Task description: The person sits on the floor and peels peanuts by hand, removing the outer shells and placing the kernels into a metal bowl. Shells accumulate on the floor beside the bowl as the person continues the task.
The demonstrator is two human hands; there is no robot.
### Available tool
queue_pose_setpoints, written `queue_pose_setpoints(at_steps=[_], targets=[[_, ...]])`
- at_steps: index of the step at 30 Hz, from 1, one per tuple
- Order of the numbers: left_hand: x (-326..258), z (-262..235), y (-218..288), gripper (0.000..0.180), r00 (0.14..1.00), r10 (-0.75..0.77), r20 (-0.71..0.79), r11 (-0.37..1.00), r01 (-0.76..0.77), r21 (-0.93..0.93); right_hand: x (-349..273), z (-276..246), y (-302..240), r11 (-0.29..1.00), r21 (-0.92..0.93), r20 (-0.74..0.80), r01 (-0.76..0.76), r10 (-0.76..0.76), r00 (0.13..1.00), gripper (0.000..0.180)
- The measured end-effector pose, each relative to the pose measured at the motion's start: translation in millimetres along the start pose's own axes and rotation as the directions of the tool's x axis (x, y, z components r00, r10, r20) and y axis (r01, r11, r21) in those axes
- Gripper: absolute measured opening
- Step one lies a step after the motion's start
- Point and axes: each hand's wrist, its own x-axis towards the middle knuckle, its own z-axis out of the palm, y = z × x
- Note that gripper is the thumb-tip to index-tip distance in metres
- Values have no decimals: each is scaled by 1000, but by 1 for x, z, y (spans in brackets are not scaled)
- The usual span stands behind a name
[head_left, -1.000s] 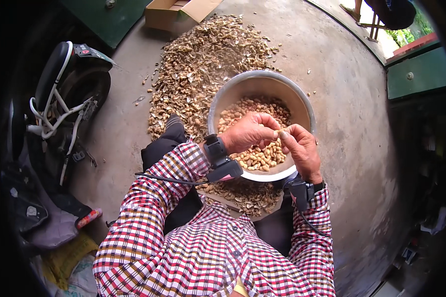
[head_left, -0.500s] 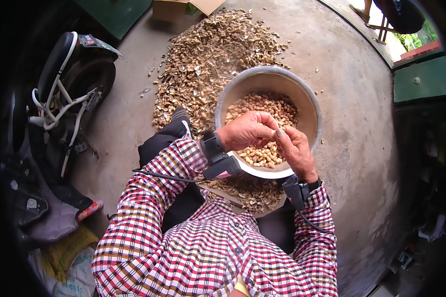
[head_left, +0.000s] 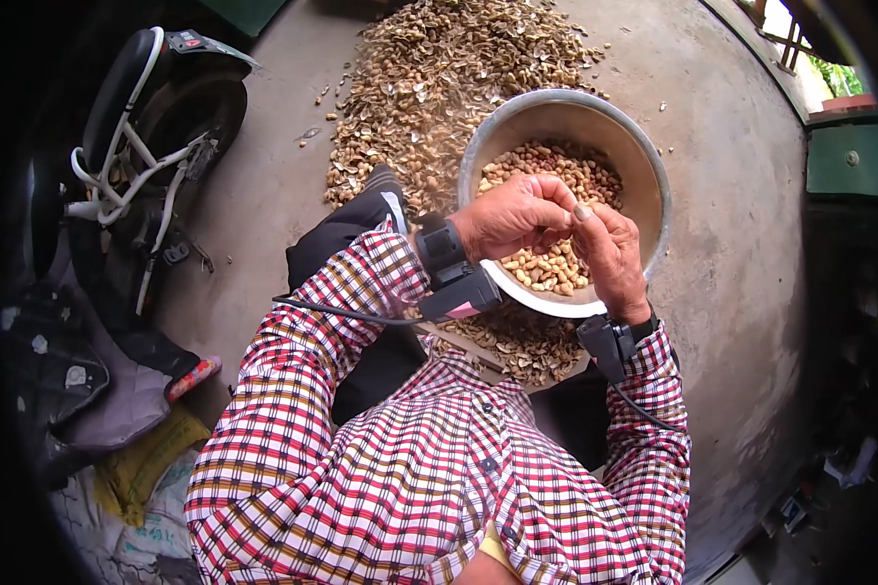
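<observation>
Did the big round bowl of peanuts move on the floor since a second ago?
No: the round basin keeps its place against the peanut-shell pile; both just shifted up and right together in the picture.

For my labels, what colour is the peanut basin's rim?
The basin rim is silvery grey, whiter at its near side; head view shows it best.

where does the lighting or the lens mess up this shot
Head view, edges: black vignetting, and the border of the floor bends; head view, upper right: bright greenery, with deep shadow below; head view, centre: the basin looks almost white along its near rim, and detail between the left hand and right hand is too small to read.
</observation>
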Motion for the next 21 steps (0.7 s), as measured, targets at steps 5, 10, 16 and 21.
queue_pose_setpoints(at_steps=[5, 10, 16, 21], targets=[[-2, 3, 5, 11, 999, -31, -14, 1000, 31, -4, 2, 5, 8, 996, 26, -62, 81, -80, 995, 27], [3, -2, 1, 12, 999, -33, -17, 999, 32, -31, 3, 12, 5, 992, 44, -125, 115, -108, 986, 28], [3, 11, 7, 14, 1000, -12, -25, 999, 11, -48, 15, -12, 8, 975, 209, -106, 74, -52, 993, 41], [2, 20, 6, 24, 1000, -22, -2, 999, 22, 38, 15, -6, 0, 996, 81, -82, 46, -40, 996, 43]])
